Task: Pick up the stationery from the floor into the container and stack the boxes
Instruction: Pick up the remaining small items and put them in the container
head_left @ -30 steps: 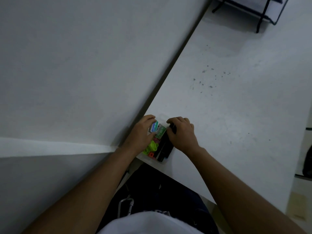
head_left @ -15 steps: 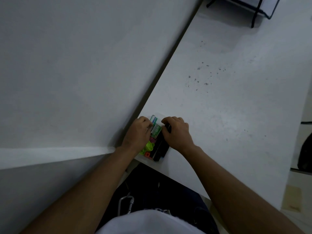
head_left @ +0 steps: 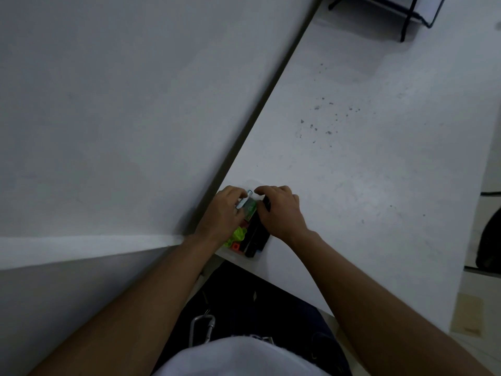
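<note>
A clear plastic container [head_left: 235, 254] sits at the near edge of the white table [head_left: 366, 172], close to the wall. It holds neon green clips [head_left: 239, 234], an orange piece [head_left: 235, 246], a long black box [head_left: 257, 236] and a small green box [head_left: 251, 208]. My left hand [head_left: 223, 214] curls over the container's left side and pinches a small blue-edged box [head_left: 243, 202] that stands tilted against the green one. My right hand [head_left: 282, 210] grips the far end of the black box, thumb against the green box. Both hands hide the container's far part.
A grey wall [head_left: 122, 118] runs along the table's left edge. A black wire rack [head_left: 409, 14] stands at the far end of the table. Dark specks [head_left: 325, 123] dot the middle. Floor and a dark object [head_left: 490, 240] lie to the right.
Both hands stay at the container. The left hand's fingers have shifted over the small blue-edged box, which now stands more on edge.
</note>
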Demonstrator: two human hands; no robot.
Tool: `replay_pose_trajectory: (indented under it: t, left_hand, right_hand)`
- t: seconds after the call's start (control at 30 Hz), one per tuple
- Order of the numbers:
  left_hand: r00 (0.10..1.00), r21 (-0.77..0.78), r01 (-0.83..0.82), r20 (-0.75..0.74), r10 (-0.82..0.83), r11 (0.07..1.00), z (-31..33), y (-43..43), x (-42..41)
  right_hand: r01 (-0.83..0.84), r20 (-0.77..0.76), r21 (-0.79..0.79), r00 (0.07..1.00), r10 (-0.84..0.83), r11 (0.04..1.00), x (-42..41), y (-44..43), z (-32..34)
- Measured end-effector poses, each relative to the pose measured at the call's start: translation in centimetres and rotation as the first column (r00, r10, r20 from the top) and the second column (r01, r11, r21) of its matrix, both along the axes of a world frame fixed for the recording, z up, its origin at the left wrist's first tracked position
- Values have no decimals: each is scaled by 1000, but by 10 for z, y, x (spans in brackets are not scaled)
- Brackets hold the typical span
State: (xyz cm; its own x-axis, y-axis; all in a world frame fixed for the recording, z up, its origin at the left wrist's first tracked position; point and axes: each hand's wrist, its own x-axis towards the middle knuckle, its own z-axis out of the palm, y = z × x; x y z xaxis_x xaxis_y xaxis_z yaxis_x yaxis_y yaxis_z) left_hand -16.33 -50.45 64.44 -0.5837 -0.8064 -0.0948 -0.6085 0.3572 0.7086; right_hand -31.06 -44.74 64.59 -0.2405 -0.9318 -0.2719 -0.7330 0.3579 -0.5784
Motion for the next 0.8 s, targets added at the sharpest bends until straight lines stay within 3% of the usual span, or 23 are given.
replay_pose_trajectory:
  t: [0.37,0.67,0.8]
  left_hand:
    - [994,0,-25,104,25,1000,-3,-4,7]
    - [980,-10,-193,36,194,981,12,-9,0]
    - [995,-24,-89,-36,88,996,28,1,-19]
  right_hand:
    - [-7,-20,-3,1000,7,1000,0,3,-2]
    - [105,-6,-93,994,-106,990,-3,5,4]
    - [218,13,-152,976,-219,964,-16,20,13]
